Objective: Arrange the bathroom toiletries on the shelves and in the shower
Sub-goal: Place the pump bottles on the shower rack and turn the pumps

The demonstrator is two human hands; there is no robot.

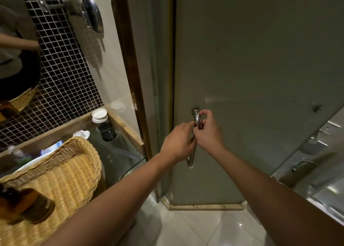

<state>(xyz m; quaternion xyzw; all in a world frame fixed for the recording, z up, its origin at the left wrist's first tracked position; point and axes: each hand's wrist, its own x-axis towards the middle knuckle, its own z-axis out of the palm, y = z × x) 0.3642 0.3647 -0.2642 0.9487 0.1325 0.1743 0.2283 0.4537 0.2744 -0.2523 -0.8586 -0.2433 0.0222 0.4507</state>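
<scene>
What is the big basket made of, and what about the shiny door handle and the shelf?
The basket looks like woven wicker or rattan: pale yellow strands with a braided rim. The door handle seems to be polished metal, probably chrome or steel, since it shines and reflects. The shelf looks like clear glass: you can see through it, and its edge is greenish.

Left hand (178, 143) and right hand (208, 132) apparently clenched together.

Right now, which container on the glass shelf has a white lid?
The dark jar in the shelf's far corner; the amber bottle beside the wicker basket has none visible.
</scene>
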